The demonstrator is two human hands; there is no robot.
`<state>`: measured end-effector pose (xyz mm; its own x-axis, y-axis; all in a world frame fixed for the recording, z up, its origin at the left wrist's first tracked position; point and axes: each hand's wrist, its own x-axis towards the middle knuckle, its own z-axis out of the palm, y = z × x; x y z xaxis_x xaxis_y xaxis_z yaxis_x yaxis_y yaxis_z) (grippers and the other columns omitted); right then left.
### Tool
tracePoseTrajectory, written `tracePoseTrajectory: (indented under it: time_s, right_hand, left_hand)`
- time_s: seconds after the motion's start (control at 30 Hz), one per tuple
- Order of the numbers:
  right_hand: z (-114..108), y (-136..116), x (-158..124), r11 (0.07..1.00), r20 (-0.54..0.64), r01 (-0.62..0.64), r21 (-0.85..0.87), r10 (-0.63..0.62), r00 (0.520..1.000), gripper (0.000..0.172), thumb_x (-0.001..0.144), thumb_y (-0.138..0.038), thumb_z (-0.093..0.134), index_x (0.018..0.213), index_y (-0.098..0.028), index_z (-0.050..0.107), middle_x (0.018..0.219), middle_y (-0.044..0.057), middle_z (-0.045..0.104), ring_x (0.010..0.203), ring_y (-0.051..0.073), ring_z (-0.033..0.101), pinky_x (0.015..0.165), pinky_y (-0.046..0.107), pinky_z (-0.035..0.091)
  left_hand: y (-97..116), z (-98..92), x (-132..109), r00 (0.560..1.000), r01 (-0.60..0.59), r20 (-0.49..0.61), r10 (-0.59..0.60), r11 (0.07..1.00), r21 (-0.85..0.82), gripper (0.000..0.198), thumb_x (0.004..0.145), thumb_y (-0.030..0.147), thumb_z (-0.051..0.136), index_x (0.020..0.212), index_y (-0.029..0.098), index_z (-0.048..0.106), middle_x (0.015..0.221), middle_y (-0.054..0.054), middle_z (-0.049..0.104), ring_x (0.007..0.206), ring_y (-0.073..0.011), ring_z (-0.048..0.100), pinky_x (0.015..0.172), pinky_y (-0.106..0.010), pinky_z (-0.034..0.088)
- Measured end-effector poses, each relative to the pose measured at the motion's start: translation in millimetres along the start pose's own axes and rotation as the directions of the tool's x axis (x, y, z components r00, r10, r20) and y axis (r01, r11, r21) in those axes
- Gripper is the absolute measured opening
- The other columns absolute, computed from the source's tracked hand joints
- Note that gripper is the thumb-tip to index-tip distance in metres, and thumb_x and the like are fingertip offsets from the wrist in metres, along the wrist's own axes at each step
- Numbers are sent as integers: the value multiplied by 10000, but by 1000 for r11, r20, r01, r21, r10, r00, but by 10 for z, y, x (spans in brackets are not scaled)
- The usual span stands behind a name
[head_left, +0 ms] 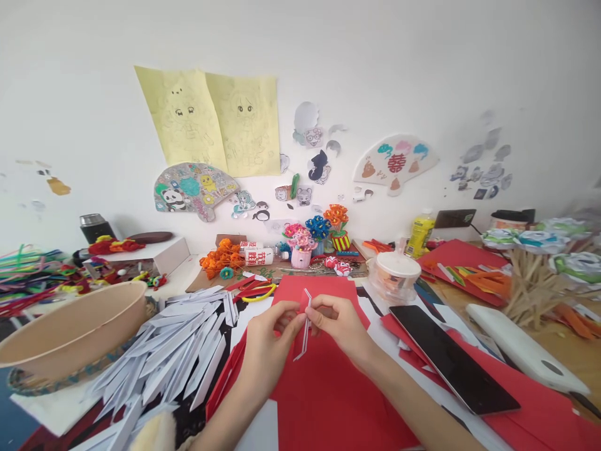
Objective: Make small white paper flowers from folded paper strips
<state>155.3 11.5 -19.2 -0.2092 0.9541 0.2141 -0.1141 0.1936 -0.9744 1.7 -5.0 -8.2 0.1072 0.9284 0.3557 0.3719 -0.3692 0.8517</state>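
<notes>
My left hand (275,335) and my right hand (340,326) meet above a stack of red paper (323,388). Between them is a small folded paper strip (304,344), red with white edges, standing on end. Both hands pinch it with thumb and fingers near its middle; some fingertips are hidden behind it. A heap of folded white paper strips (173,351) lies left of my left hand. Yellow-handled scissors (260,293) rest just beyond that hand. To the right of my right arm lies a black phone (451,357) on red paper.
An oval beige basket (75,319) stands at left. Behind are flower pots (303,250), orange craft flowers (220,257) and a lidded plastic cup (394,275). At right are a white power bank (528,344), a yellow bottle (420,235) and paper flowers (526,294).
</notes>
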Motion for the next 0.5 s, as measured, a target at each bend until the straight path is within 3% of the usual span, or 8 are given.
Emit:
tracePoseTrajectory:
  time_s: [0.23,0.4,0.5]
  right_hand:
    - [2,-40,-14,999,-77,15,29,-13,997,387,699,-535,706,679,-158,622,564,9,608,549,147,580,591,285,482]
    - [-28,-11,-2,1000,-134,10,20,-7,991,383,701,-515,708,815,-153,663,574,0,600,559,154,583,597,295,480]
    - [-44,10,10,999,-178,16,30,-11,984,425,709,-499,707,957,-156,664,629,0,609,578,151,588,600,293,477]
  left_hand:
    - [12,16,-12,987,94,139,-86,994,-47,257,808,416,563,752,171,619,670,-31,660,582,-145,579,566,-239,457]
    - [19,-69,37,999,21,26,-22,999,27,249,805,411,552,752,174,609,684,-18,619,627,-151,552,609,-249,445]
    - [21,-122,64,1000,1,13,-2,998,61,244,799,415,552,761,181,609,692,-10,615,636,-153,547,615,-253,441]
